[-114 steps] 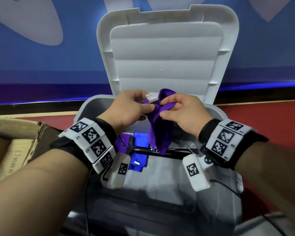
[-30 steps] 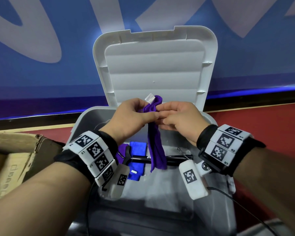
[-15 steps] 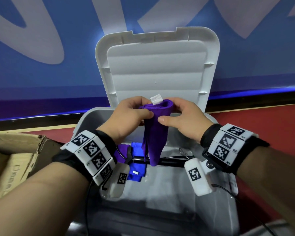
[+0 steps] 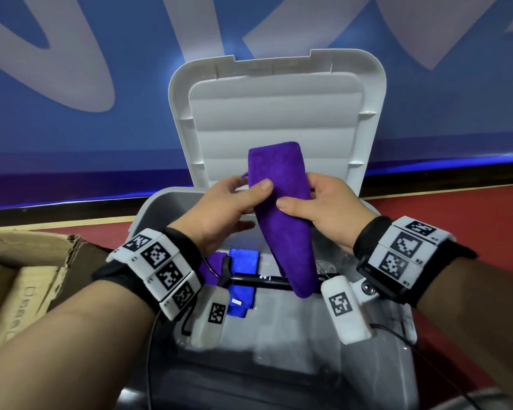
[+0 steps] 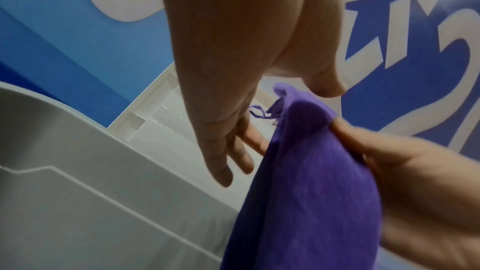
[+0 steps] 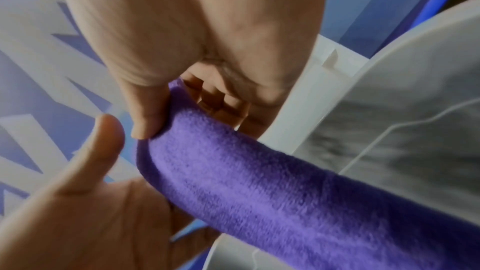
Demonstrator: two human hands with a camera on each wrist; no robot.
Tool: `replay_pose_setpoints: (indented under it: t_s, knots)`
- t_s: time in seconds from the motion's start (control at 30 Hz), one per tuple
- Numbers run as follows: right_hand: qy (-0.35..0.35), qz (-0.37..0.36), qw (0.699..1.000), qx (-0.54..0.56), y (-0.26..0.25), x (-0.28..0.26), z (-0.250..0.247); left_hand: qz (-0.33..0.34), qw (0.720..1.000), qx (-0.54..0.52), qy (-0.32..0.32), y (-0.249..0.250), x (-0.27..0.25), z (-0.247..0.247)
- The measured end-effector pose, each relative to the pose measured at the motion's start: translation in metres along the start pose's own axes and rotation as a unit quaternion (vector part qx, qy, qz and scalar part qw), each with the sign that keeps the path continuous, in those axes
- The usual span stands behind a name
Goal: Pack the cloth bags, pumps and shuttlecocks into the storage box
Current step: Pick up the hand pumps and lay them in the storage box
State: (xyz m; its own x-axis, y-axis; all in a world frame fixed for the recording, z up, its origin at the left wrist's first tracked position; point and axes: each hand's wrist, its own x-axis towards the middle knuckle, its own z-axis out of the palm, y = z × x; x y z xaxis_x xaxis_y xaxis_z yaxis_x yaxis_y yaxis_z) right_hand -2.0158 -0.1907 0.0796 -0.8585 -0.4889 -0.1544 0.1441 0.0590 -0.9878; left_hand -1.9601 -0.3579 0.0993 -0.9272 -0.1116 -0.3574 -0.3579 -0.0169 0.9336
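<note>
A purple cloth bag is held slanted over the open grey storage box, its upper end standing up in front of the raised lid. My left hand grips its left edge, thumb on the front and fingers behind. My right hand pinches the right edge; in the right wrist view its thumb presses into the cloth. Inside the box lie a blue cloth bag, another purple bag and a black pump across them. No shuttlecock is in view.
An open cardboard box stands to the left of the storage box. Red floor lies to the right, and a blue and white banner wall stands behind. Thin black cables hang from both wrist units.
The bag hung down from my fingertips with a white label at its top. Now its upper end stands above my hands, the label is out of sight, and my grips are lower on the cloth.
</note>
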Motion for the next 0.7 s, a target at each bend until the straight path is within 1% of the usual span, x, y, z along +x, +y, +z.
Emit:
replay_pose_setpoints:
  t_s: [0.1, 0.17, 0.23, 0.33, 0.43, 0.5, 0.57, 0.7]
  knots:
    - [0.003, -0.005, 0.998, 0.063, -0.005, 0.001, 0.001, -0.034, 0.993, 0.091, -0.063, -0.005, -0.002, 0.002]
    - [0.002, 0.004, 0.995, 0.100, -0.007, 0.001, 0.001, -0.019, 0.992, 0.093, -0.079, -0.006, -0.002, 0.005]
    - [0.001, 0.013, 0.992, 0.125, -0.008, 0.001, 0.000, 0.012, 0.996, 0.066, -0.053, -0.007, 0.001, 0.006]
    - [-0.014, 0.044, 0.992, 0.118, -0.004, 0.002, -0.003, 0.029, 0.999, 0.042, -0.006, -0.005, 0.003, 0.007]
    - [-0.074, 0.080, 0.994, 0.024, 0.005, 0.001, -0.006, 0.041, 0.999, 0.018, 0.023, 0.000, 0.003, 0.008]
    - [-0.097, 0.081, 0.992, -0.012, 0.009, -0.002, -0.004, 0.048, 0.998, 0.010, 0.044, 0.003, 0.003, 0.008]
    - [-0.074, 0.065, 0.995, -0.015, 0.010, -0.002, -0.002, 0.051, 0.997, 0.004, 0.054, 0.004, 0.002, 0.008]
    - [-0.021, 0.049, 0.998, 0.026, 0.004, 0.001, 0.002, 0.062, 0.997, -0.001, 0.052, 0.004, 0.003, 0.006]
